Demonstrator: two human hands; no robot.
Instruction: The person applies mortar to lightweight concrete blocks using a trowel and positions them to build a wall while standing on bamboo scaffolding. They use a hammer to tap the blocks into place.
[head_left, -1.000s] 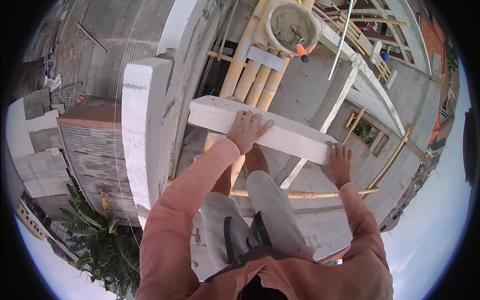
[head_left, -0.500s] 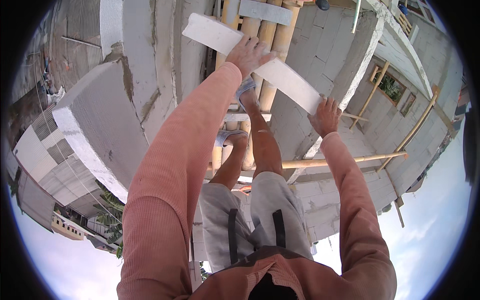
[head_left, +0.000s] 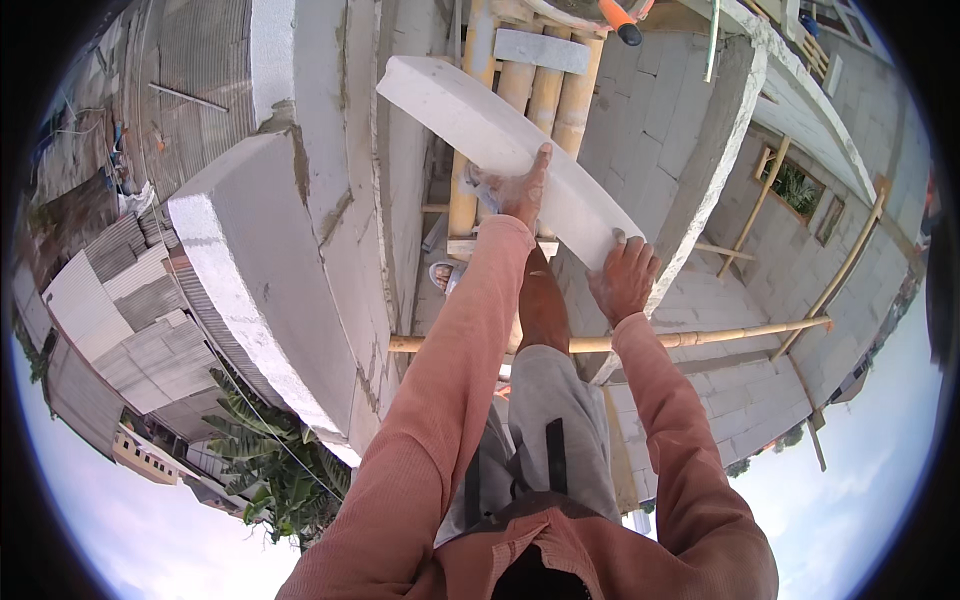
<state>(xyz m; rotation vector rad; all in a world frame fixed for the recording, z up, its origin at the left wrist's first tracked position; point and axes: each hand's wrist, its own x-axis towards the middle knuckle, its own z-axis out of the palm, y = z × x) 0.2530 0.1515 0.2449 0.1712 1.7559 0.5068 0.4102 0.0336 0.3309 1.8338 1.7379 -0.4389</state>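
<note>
A long white lightweight concrete block point(head_left: 470, 120) is held up at a slant, its left end farther away, over a walkway of bamboo poles. My left hand point(head_left: 525, 190) grips its near side around the middle, thumb reaching up onto the block; the fingers are mostly hidden behind it. The right hand point(head_left: 625, 278) is closed on the block's right end, fingertips over its top edge. Beneath, the bamboo poles point(head_left: 545, 100) carry a small grey block piece point(head_left: 540, 50).
A block wall point(head_left: 270, 230) rises on the left, with metal roofs point(head_left: 150, 270) and banana leaves point(head_left: 265, 430) beyond. On the right stand a concrete beam point(head_left: 705, 160), a crosswise bamboo pole point(head_left: 700, 337) and block walls. A tool with an orange and black handle point(head_left: 622, 22) lies at the far edge.
My left hand has shifted from over the block's top to its near side, and the block has tilted, showing more of its broad face. One foot has moved lower left.
</note>
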